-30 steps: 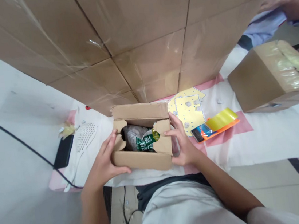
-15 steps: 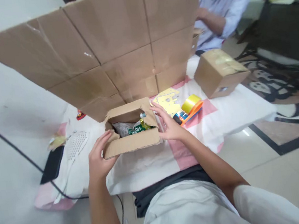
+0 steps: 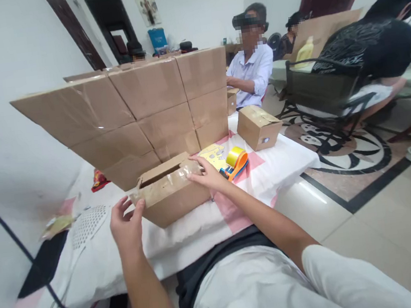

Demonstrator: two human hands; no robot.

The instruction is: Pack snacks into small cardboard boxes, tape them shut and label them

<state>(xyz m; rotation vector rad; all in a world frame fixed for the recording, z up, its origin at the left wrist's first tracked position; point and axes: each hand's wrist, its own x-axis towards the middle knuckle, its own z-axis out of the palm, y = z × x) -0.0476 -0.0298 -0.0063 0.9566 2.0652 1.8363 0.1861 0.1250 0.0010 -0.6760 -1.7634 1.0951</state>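
A cardboard box (image 3: 175, 198) sits on the covered table in front of me. Its near flap lies folded inward over the top, while a dark gap shows along the raised far flap. What is inside is hidden. At the box's left end my left hand (image 3: 126, 222) grips the corner, thumb on the near edge and fingers curled round the side. My right hand (image 3: 210, 174) holds the right end, with its thumb on the taped flap. Just right of that hand lies an orange tape dispenser (image 3: 240, 162) carrying a yellow roll.
A tall cardboard partition (image 3: 161, 104) stands behind the box. To the right sits a closed carton (image 3: 258, 127), near a seated person (image 3: 254, 66). A yellow sheet (image 3: 213, 155) lies behind the dispenser. On the left are a white perforated piece (image 3: 89, 225) and a hanging black cable (image 3: 7, 230).
The near flap has gone from standing open to folded over the top, covering the bag that showed inside. Both hands stay at the box's ends. My view has tilted up, showing more room.
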